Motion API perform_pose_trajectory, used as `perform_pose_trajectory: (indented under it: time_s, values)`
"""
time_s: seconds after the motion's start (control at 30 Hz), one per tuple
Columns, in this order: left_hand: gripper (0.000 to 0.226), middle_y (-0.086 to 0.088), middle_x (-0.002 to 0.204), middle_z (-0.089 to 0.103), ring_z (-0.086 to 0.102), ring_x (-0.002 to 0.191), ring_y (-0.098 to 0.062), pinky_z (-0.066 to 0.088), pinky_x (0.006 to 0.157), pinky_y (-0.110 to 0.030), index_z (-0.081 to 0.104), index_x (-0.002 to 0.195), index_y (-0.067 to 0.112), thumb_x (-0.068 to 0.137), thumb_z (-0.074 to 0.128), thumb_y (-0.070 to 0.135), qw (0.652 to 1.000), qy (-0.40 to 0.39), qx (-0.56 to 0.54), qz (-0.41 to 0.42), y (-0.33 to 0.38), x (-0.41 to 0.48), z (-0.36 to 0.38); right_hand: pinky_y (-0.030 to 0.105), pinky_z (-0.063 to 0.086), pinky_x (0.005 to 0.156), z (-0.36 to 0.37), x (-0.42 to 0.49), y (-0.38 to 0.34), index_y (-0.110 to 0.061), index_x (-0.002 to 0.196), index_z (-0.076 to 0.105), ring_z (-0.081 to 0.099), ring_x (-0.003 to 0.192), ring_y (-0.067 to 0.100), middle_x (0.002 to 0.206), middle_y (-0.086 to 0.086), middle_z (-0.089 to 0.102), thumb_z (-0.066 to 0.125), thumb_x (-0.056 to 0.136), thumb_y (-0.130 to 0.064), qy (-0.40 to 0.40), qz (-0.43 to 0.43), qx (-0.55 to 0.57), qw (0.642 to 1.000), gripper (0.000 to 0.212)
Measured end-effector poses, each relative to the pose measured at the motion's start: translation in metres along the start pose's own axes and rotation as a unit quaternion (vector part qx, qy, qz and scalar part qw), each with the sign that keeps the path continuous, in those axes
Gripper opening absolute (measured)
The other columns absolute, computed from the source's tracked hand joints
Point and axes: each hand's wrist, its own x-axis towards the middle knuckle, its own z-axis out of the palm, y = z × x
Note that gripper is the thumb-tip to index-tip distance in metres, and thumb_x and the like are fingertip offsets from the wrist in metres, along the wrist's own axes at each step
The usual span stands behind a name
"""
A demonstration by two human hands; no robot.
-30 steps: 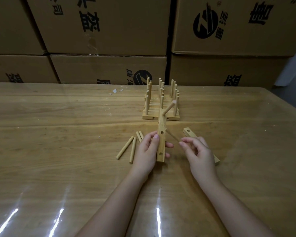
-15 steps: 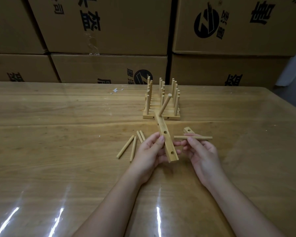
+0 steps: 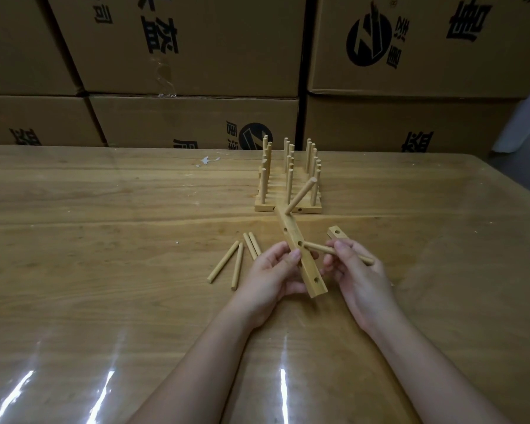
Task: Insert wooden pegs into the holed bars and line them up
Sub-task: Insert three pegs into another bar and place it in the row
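My left hand (image 3: 271, 275) grips a holed wooden bar (image 3: 309, 270) above the table, tilted with its far end away from me. One peg (image 3: 301, 196) stands in the bar's far hole. My right hand (image 3: 354, 270) pinches a second peg (image 3: 320, 248), whose left tip touches the bar's middle hole. Several loose pegs (image 3: 237, 264) lie on the table left of my left hand. Another holed bar (image 3: 337, 233) lies behind my right hand, mostly hidden. Finished bars with upright pegs (image 3: 288, 179) stand in a row further back.
The wooden table (image 3: 104, 255) has a glossy clear cover. Stacked cardboard boxes (image 3: 196, 56) form a wall along its far edge. The table's right edge (image 3: 527, 209) runs diagonally at the right.
My left hand has tilted the bar from upright to slanting away. My right hand has turned its peg level and brought the tip to the bar's middle hole.
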Motion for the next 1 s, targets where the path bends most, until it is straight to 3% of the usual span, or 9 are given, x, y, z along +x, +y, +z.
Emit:
perform_pose_trajectory:
  time_s: [0.17, 0.43, 0.57, 0.87, 1.0]
  values:
    - [0.038, -0.014, 0.109, 0.069, 0.067, 0.103, -0.028, 0.059, 0.081, -0.041, 0.054, 0.122, 0.0, 0.089, 0.056, 0.018, 1.0, 0.001, 0.024, -0.002, -0.002, 0.001, -0.001, 0.026, 0.051, 0.066, -0.002, -0.002, -0.001, -0.021, 0.083, 0.072, 0.061, 0.069, 0.015, 0.069, 0.003, 0.063, 0.065, 0.079, -0.036, 0.0, 0.008, -0.076, 0.997, 0.017]
    - [0.026, -0.014, 0.104, 0.067, 0.068, 0.093, -0.023, 0.059, 0.075, -0.031, 0.055, 0.119, -0.002, 0.095, 0.047, 0.003, 0.999, 0.0, 0.041, -0.008, -0.006, 0.003, -0.001, 0.024, 0.046, 0.048, 0.003, -0.005, -0.007, -0.022, 0.07, 0.063, 0.054, 0.05, 0.015, 0.055, 0.005, 0.06, 0.054, 0.09, -0.025, 0.001, -0.014, -0.134, 0.991, 0.022]
    - [0.02, -0.01, 0.096, 0.067, 0.069, 0.085, -0.019, 0.057, 0.068, -0.024, 0.057, 0.112, 0.005, 0.096, 0.047, 0.002, 0.998, -0.003, 0.069, -0.013, -0.008, 0.003, -0.001, 0.026, 0.048, 0.047, 0.006, -0.006, -0.01, -0.012, 0.073, 0.051, 0.055, 0.049, 0.019, 0.056, 0.01, 0.063, 0.046, 0.096, -0.015, 0.012, -0.04, -0.163, 0.986, 0.024]
    - [0.025, -0.018, 0.108, 0.063, 0.063, 0.1, -0.03, 0.054, 0.086, -0.039, 0.055, 0.12, 0.003, 0.096, 0.047, 0.002, 0.993, -0.003, 0.115, -0.018, -0.009, 0.003, 0.0, 0.026, 0.048, 0.049, 0.007, -0.006, -0.014, -0.01, 0.068, 0.047, 0.055, 0.046, 0.017, 0.051, 0.009, 0.062, 0.044, 0.097, -0.013, 0.022, -0.061, -0.206, 0.976, 0.029]
    - [0.024, -0.01, 0.1, 0.068, 0.068, 0.09, -0.019, 0.059, 0.076, -0.03, 0.058, 0.117, 0.004, 0.096, 0.049, 0.002, 0.993, -0.014, 0.115, -0.019, -0.008, 0.002, 0.0, 0.024, 0.047, 0.049, 0.005, -0.005, -0.013, -0.012, 0.068, 0.047, 0.055, 0.046, 0.015, 0.051, 0.009, 0.061, 0.044, 0.097, -0.014, 0.024, -0.073, -0.22, 0.972, 0.03]
